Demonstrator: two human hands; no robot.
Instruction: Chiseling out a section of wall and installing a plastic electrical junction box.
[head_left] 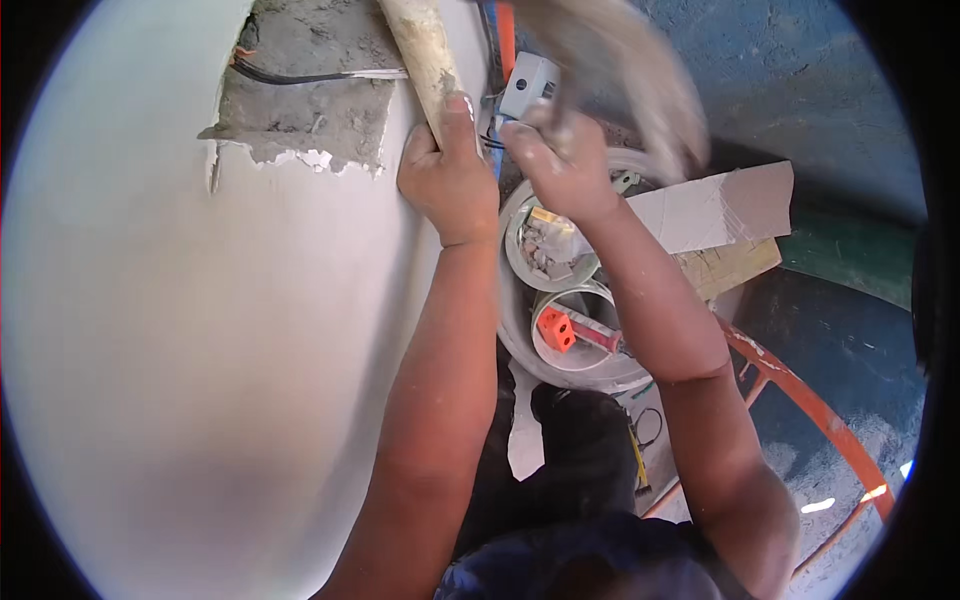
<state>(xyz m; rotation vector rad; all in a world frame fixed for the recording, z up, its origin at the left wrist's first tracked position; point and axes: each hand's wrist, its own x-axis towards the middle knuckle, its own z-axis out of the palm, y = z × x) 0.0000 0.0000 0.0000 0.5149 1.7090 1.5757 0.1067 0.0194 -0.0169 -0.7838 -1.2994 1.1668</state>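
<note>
My left hand [452,185] is wrapped round the lower end of a pale, stained rod [425,45], thumb lying along it. The rod slants up past the right side of a rough grey recess [310,115] cut in the white wall. Dark cables [285,77] with pale ends stick out across that recess. My right hand [565,160] is closed on the dark handle of a tool [645,75] with a broad brownish head. Motion smears the head, so its exact kind cannot be told. Just left of the right hand is a white electrical box [528,85].
Below my hands, a round tub [515,335] holds a container of rubble [548,250] and a white bucket [545,355] with an orange block [556,329]. Pale boards [715,210] lean at the right. An orange metal frame [815,405] curves past the lower right.
</note>
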